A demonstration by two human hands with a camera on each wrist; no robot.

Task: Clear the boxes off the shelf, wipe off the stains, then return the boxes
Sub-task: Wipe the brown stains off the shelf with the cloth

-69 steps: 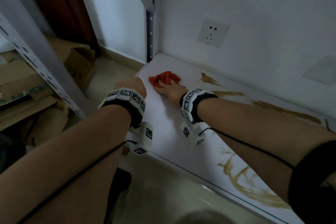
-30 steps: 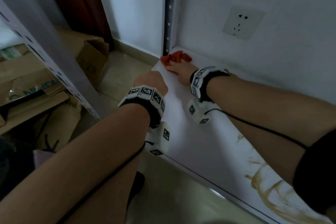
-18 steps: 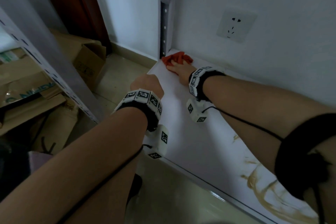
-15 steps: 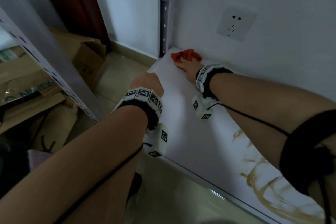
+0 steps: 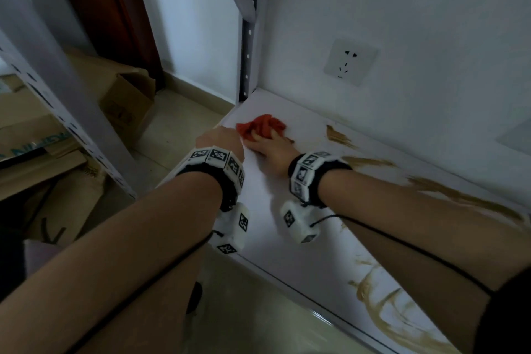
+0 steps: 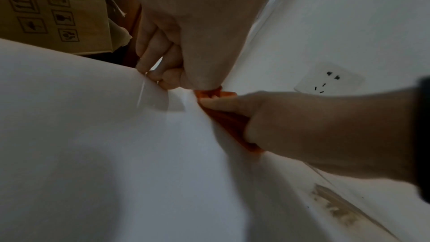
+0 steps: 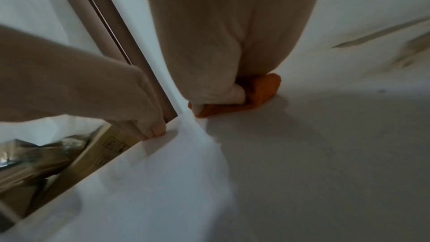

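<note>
The hands are splitting the work: the right hand [image 5: 268,149] is lying over a bunched red cloth [image 5: 260,129], fingers curled down onto it and pressing it flat against the shelf [image 5: 301,244], while the left hand [image 5: 219,142] is gripping the shelf's left edge, fingers hooked over the lip as the wrist views are showing. That grip is probably serving as a brace, giving the person something to lean on while bending low and pushing the cloth hard across the board. The cloth is sitting near the back left corner, close to the upright post [image 5: 247,37] and the wall, so the wiping seems to be working from that corner outward.

The shelf is a white board carrying no boxes at all. The patch around the cloth is looking clean, but brown smears [image 5: 337,136] are running along the back edge to the right, and a looping brown stain [image 5: 382,307] is lying near the front edge, so much of the wiping appears left to do. The cardboard boxes [image 5: 123,95] are resting on the floor to the left, beyond the shelf frame, presumably waiting to be returned
</note>
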